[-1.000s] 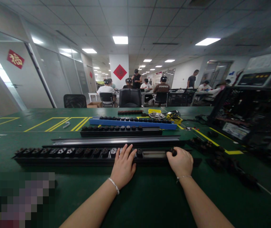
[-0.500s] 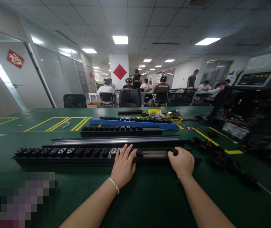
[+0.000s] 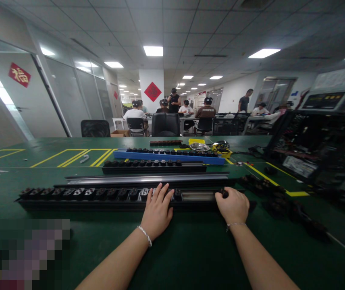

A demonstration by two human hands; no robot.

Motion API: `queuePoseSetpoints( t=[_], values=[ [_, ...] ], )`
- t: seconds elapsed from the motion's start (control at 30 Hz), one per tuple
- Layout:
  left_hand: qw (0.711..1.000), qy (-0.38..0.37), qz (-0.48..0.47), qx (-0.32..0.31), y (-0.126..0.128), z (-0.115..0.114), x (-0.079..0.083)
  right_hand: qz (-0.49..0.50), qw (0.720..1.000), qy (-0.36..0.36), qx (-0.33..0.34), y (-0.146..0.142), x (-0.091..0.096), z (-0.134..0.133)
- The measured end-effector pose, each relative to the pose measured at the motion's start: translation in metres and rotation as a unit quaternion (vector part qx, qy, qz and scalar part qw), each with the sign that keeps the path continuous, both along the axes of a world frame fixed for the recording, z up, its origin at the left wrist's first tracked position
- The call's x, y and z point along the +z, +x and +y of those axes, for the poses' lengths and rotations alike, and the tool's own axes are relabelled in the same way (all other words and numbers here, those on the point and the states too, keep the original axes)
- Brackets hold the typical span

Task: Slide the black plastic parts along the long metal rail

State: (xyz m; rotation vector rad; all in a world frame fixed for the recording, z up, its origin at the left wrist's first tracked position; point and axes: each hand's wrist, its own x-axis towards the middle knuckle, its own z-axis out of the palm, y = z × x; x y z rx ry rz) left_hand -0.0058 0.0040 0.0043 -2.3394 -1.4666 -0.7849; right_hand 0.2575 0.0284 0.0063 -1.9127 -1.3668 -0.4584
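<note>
A long black rail (image 3: 78, 200) with a row of small black socket modules lies across the green table (image 3: 190, 249) in front of me. My left hand (image 3: 157, 211) rests flat on the rail, fingers spread over the modules near its middle. My right hand (image 3: 233, 206) is closed in a fist at the rail's right end, pinching a small black module (image 3: 223, 193) at the open metal channel (image 3: 197, 196).
Behind lie a bare metal rail (image 3: 148, 177), a second black rail (image 3: 154, 166) and a blue rail (image 3: 169, 155) with modules. Loose black parts (image 3: 281, 205) are heaped at right, beside a dark open machine (image 3: 317, 145). Seated people work at far tables.
My right hand has slid slightly to the right along the rail with the module. The left hand has stayed put.
</note>
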Motion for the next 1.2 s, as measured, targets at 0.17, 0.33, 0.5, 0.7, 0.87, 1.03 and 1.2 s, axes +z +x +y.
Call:
queuePoseSetpoints(
  t=[0.17, 0.33, 0.5, 0.7, 0.87, 1.03, 1.2],
  values=[
    [1.0, 0.005, 0.001, 0.002, -0.0003, 0.0, -0.0005, 0.0, 1.0, -0.01, -0.004, 0.0005, 0.0004, 0.0],
    [1.0, 0.003, 0.002, 0.002, -0.0001, 0.0014, -0.0022, 0.002, 1.0, -0.008, -0.009, 0.0016, -0.0005, 0.001],
    [1.0, 0.0, 0.001, 0.0, 0.0, 0.0017, -0.0033, 0.011, 1.0, -0.014, -0.01, 0.0022, -0.0003, 0.0001],
    [1.0, 0.005, 0.003, -0.001, -0.0005, 0.0014, -0.0032, 0.014, 1.0, -0.012, -0.021, 0.0032, 0.001, -0.0008],
    [1.0, 0.015, 0.005, -0.001, -0.0004, 0.0018, -0.0028, 0.008, 0.999, -0.026, -0.023, 0.0039, 0.0032, -0.0018],
    [1.0, 0.007, 0.001, 0.0, 0.0, 0.0014, -0.001, 0.013, 1.0, -0.014, -0.025, 0.0043, 0.0014, -0.0014],
    [1.0, 0.0, 0.001, 0.002, -0.0004, 0.0009, -0.0006, 0.009, 0.999, -0.008, -0.03, 0.0067, -0.0024, 0.001]
  ],
)
